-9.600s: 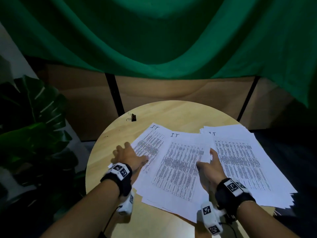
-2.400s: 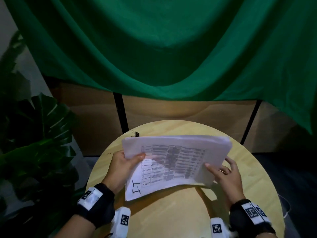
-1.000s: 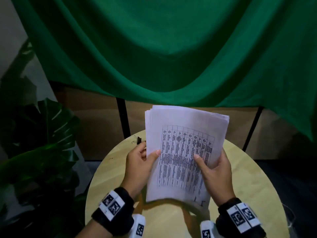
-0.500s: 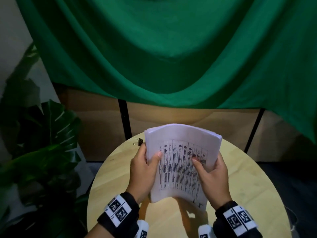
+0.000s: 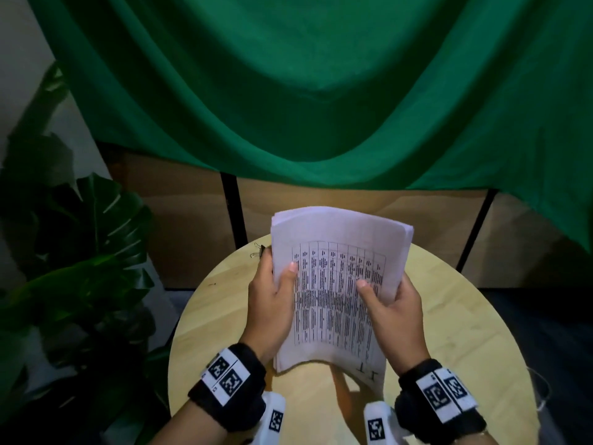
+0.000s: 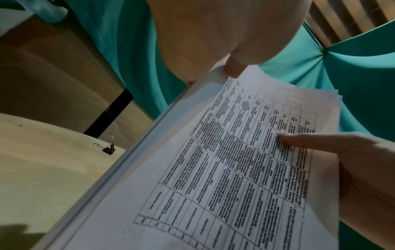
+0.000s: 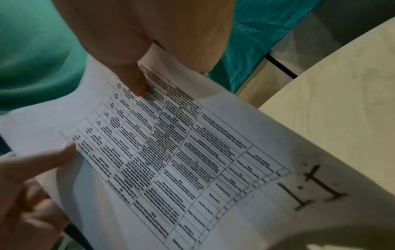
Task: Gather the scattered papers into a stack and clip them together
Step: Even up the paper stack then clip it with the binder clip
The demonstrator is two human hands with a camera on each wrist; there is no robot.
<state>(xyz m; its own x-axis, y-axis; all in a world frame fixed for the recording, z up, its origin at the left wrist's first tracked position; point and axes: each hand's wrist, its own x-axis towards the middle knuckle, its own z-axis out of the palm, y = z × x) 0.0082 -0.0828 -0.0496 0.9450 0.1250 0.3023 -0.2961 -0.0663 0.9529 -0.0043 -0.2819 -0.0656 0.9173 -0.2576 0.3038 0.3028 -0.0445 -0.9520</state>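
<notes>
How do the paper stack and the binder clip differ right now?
The paper stack is held upright, gripped by the left hand and right hand; the binder clip lies untouched on the table. The stack is white and large; the clip is black and small. They are not yet joined.

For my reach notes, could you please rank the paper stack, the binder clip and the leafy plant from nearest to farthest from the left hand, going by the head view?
1. Paper stack: gripped by the left hand.
2. Binder clip: on the table, just beyond the fingertips.
3. Leafy plant: off the table, far left.
</notes>
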